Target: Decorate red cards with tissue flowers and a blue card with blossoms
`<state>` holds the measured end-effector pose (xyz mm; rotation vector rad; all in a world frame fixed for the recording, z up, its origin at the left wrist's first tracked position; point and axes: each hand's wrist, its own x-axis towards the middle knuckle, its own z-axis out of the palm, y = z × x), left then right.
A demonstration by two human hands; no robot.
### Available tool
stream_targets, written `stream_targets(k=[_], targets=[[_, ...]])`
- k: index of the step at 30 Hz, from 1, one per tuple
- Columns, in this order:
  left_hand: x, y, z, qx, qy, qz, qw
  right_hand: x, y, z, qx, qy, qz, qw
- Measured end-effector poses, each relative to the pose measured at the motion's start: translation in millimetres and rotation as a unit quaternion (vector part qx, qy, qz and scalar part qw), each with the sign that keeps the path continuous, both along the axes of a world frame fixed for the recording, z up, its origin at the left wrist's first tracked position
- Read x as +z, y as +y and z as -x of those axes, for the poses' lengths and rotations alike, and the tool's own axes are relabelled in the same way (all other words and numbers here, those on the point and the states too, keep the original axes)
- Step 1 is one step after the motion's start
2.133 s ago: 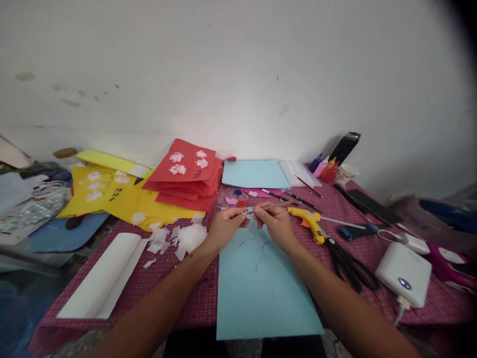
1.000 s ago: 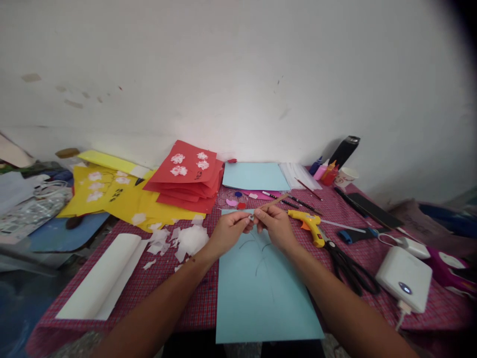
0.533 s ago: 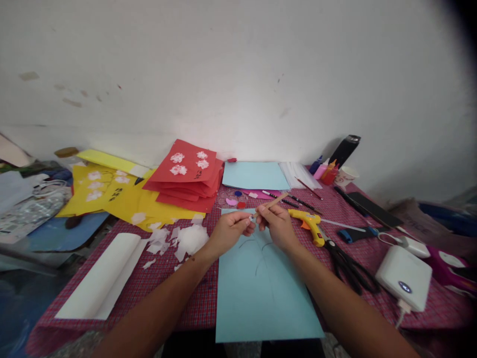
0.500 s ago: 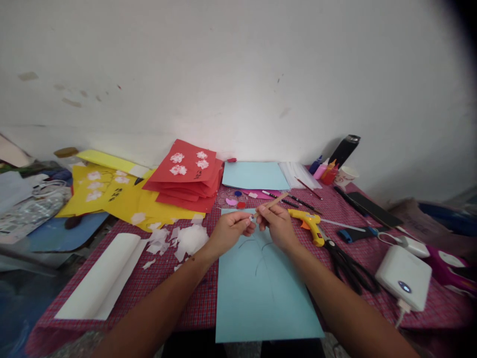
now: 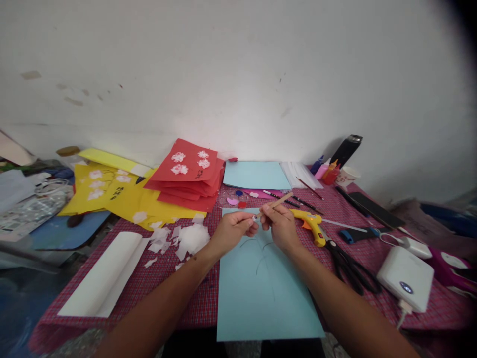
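Note:
A flat wooden craft stick [image 5: 282, 200] slants up and right from the fingers of my right hand [image 5: 281, 224], which is closed around it. Its lower end meets a tiny white piece, perhaps paper, pinched by my left hand [image 5: 236, 228]. Both hands are held close together over the upper part of a light blue sheet [image 5: 257, 308]. Several thin curved pencil lines run down that sheet. Small dishes with purple, red [image 5: 242, 204] and blue paint lie just beyond my fingers. Most of the white piece is hidden by my fingertips.
A yellow glue gun [image 5: 311, 223] and black scissors [image 5: 350, 268] lie to the right, near a white power bank [image 5: 406, 278]. Torn white paper [image 5: 192, 239] and a folded white sheet [image 5: 102, 278] are on the left. Behind stand stacked red cards [image 5: 182, 171] and paint bottles [image 5: 330, 173].
Both hands stay together above the blue sheet, with the stick against the white piece. The whole view has shifted very slightly; nothing was picked up or let go.

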<state>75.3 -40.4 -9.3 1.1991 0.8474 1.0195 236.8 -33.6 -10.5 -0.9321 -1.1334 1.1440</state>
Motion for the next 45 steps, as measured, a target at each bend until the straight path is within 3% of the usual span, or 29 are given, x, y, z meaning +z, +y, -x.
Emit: stream_targets(k=[10,13,15,19,24,26,29,34,39,45], targets=[[-5.2,6.4,5.4,0.038,0.02,0.028,0.999,5.5,17.0,-19.4,-0.1,0.089,-0.026,0.991],[6.1,13.8,19.5,0.076,0.033,-0.021,0.996,5.2,19.1,-20.2,-0.093,0.092,-0.027,0.991],[17.3,18.8,34.4,0.133,0.054,-0.078,0.987,4.0,18.9,-18.5,-0.083,0.081,-0.024,0.993],[31.1,23.4,60.3,0.197,0.204,-0.189,0.94,1.6,16.7,-14.5,-0.07,0.051,-0.018,0.996],[22.0,23.2,65.8,0.085,0.46,-0.304,0.83,0.1,14.5,-13.1,-0.053,0.022,-0.017,0.998],[17.1,23.3,65.2,0.053,0.524,-0.32,0.787,-0.5,14.6,-13.4,-0.053,0.014,-0.015,0.998],[13.3,22.0,67.4,0.027,0.577,-0.327,0.748,-0.8,15.0,-13.7,-0.053,0.01,-0.014,0.998],[15.3,14.9,73.2,0.009,0.596,-0.347,0.724,1.4,14.0,-11.8,-0.044,0.016,-0.011,0.999],[27.6,2.4,77.5,0.011,0.619,-0.341,0.708,3.7,11.0,-10.4,-0.038,0.0,-0.018,0.999],[39.9,-46.2,112.0,-0.018,0.576,-0.376,0.725,4.6,8.0,-9.0,-0.037,-0.012,-0.021,0.999]])
